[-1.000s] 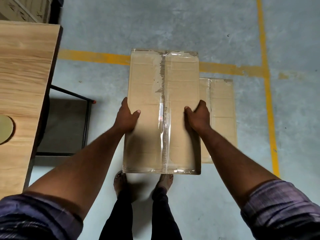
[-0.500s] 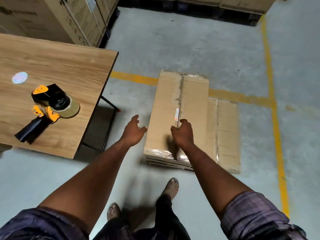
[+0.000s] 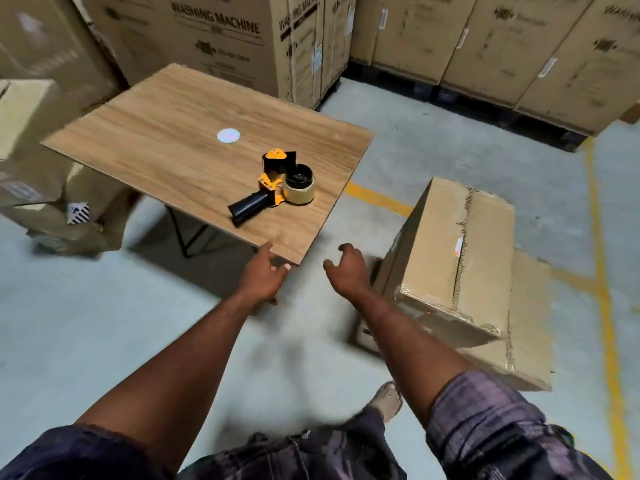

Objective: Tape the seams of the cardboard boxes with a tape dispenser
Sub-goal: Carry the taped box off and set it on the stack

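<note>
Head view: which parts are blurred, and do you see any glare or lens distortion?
In the head view, motion blur smears the left hand and right hand, while the tape dispenser on the wooden table is fairly sharp; a pale round spot on it may be glare or a sticker; the wide-angle lens tilts the washing machine cartons.
</note>
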{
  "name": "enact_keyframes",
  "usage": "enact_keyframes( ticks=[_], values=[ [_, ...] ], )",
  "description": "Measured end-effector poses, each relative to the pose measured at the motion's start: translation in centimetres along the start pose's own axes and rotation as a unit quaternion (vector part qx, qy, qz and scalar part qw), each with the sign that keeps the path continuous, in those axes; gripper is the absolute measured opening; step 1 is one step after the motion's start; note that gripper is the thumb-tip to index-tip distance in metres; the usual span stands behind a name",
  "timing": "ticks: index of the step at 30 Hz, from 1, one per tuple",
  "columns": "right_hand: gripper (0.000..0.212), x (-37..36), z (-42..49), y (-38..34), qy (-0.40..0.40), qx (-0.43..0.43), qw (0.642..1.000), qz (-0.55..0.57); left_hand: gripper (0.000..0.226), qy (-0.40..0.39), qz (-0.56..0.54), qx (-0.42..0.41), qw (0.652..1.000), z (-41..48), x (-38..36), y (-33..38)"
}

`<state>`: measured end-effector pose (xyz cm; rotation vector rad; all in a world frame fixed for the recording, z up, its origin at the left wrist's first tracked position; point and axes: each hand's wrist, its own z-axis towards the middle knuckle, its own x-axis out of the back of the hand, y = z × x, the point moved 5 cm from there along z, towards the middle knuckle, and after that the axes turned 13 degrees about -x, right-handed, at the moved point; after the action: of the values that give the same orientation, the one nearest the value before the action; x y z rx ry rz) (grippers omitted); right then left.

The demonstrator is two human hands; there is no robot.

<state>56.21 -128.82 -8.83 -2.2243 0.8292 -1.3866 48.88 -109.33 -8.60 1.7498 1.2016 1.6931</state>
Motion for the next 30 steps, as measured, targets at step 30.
enact_keyframes(
  ticks=[30],
  values=[
    [0.030, -38.5, -3.0, -42.2, -0.154, 0.153, 0.972, -0.091, 0.062, 0.216, -0.089, 0.143, 0.962, 0.1, 41.8, -30.0]
  ],
)
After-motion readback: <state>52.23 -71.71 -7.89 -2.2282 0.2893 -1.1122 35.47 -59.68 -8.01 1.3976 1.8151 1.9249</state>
